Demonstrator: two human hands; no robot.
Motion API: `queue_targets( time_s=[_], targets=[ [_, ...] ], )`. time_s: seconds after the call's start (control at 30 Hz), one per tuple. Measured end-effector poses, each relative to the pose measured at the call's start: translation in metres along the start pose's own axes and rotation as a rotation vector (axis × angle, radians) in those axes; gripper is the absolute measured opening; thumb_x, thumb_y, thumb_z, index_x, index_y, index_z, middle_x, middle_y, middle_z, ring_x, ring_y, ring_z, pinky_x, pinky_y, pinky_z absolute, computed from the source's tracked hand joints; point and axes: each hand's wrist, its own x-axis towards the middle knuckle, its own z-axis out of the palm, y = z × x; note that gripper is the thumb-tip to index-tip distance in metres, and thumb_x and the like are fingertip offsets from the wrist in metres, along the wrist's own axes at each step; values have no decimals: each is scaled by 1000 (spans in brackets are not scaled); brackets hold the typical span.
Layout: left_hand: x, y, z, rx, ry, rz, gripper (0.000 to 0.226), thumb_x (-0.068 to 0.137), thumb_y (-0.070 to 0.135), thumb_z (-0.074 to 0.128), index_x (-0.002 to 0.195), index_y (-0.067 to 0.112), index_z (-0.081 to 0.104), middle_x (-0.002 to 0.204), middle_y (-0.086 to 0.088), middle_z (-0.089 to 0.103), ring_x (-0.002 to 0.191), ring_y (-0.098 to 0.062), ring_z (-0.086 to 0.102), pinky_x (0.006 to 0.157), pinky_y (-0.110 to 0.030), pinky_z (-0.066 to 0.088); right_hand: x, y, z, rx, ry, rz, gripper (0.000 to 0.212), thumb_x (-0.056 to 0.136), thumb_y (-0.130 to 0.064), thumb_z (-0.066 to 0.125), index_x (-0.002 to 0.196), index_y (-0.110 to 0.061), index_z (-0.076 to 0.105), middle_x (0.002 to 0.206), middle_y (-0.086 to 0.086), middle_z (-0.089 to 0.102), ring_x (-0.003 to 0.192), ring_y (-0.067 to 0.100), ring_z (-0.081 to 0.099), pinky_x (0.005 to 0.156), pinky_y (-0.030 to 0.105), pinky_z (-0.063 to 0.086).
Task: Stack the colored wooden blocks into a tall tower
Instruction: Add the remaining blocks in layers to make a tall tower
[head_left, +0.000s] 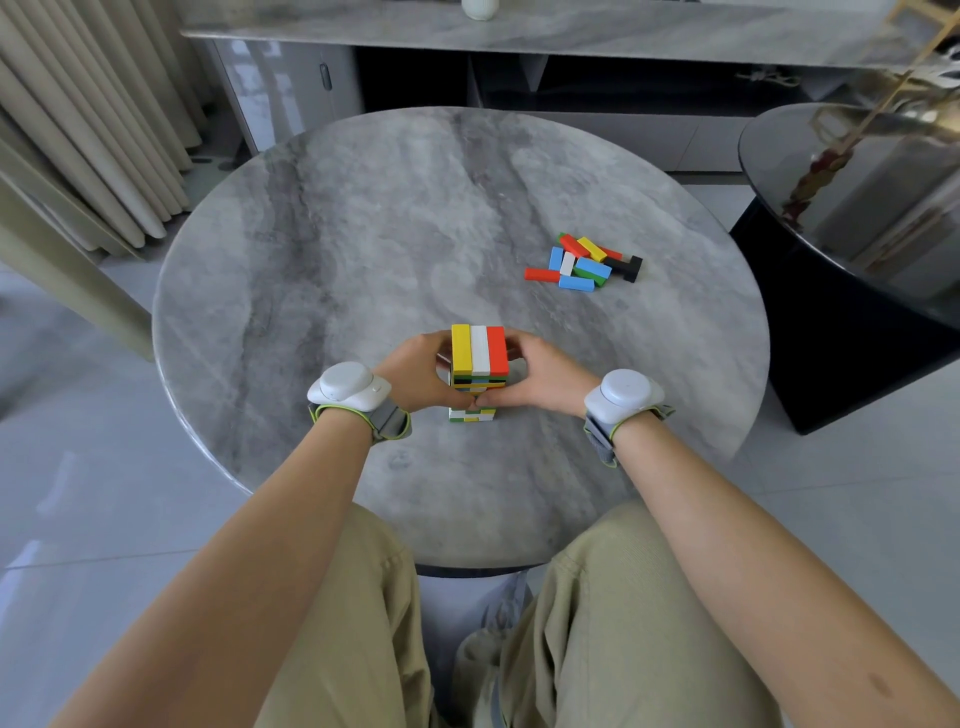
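Observation:
A tower of colored wooden blocks (479, 358) stands near the middle of the round grey marble table (363, 234). Its top layer is a yellow, a white and a red block side by side. My left hand (418, 371) presses against the tower's left side and my right hand (540, 376) against its right side, thumbs meeting at the front around mid-height. The hands hide the tower's middle layers; its lowest layers show below the thumbs. A loose pile of blocks (582, 262), red, yellow, blue, white, green and black, lies to the far right on the table.
A dark round side table (857, 218) with a glossy top stands at the right. A grey cabinet (519, 31) runs along the back. Curtains (78, 130) hang at the left. My knees sit under the table's near edge.

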Motion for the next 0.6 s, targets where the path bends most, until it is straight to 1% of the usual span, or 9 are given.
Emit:
queue_targets(
  time_s=[0.1,0.17,0.23,0.3,0.33,0.37,0.4,0.47,0.6],
  targets=[
    [-1,1,-1,-18,-3,-1,69,68,17,82,130,15,50,113,1,61,96,-8,53,81,-17,39,1,0,1,23,-4,13,77,61,-34,85,128,-26,47,124,-1,58,116,17,53,104,40,42],
    [-1,1,-1,-31,-4,4,69,67,18,83,129,16,51,109,5,58,98,-7,52,80,-13,37,1,0,1,40,-13,24,79,61,-34,86,129,-26,46,126,-2,57,118,17,52,105,39,41],
    [-1,1,-2,-38,6,11,69,67,19,83,128,15,52,110,6,57,99,-6,52,78,-10,37,3,1,1,51,-19,23,79,63,-32,85,131,-24,46,128,-2,56,119,17,50,104,36,40],
    [-1,1,-3,-35,21,16,67,67,19,83,127,14,52,109,6,57,99,-6,50,73,-5,37,4,1,1,57,-20,15,77,66,-28,84,132,-22,46,129,-1,55,120,17,50,99,29,38],
    [-1,1,-3,-33,26,19,67,67,18,83,127,13,53,111,4,58,99,-6,50,74,-6,37,4,0,0,60,-16,8,75,67,-26,84,132,-20,46,129,0,55,120,17,50,98,27,37],
    [0,1,-3,-30,29,23,67,67,18,83,127,13,53,114,1,59,100,-6,50,78,-9,37,4,0,0,60,-11,4,75,67,-26,83,132,-19,46,130,1,55,120,17,50,99,27,37],
    [1,2,-4,-27,32,28,67,67,17,83,127,13,53,118,-1,60,100,-7,50,82,-13,37,4,0,-1,59,-5,1,75,67,-26,84,132,-18,47,129,2,56,119,17,50,101,28,38],
    [1,1,-4,-19,32,25,68,67,19,83,128,13,53,122,-3,60,101,-8,50,85,-17,36,3,-1,-1,55,1,-2,75,66,-26,84,131,-17,48,129,2,56,119,17,51,105,34,39],
    [1,3,-3,-23,33,2,68,68,17,83,129,13,53,123,-2,61,102,-6,50,86,-16,35,2,-2,-1,43,-3,-11,77,64,-31,84,131,-19,48,129,2,57,119,18,52,106,41,40]
  ],
)
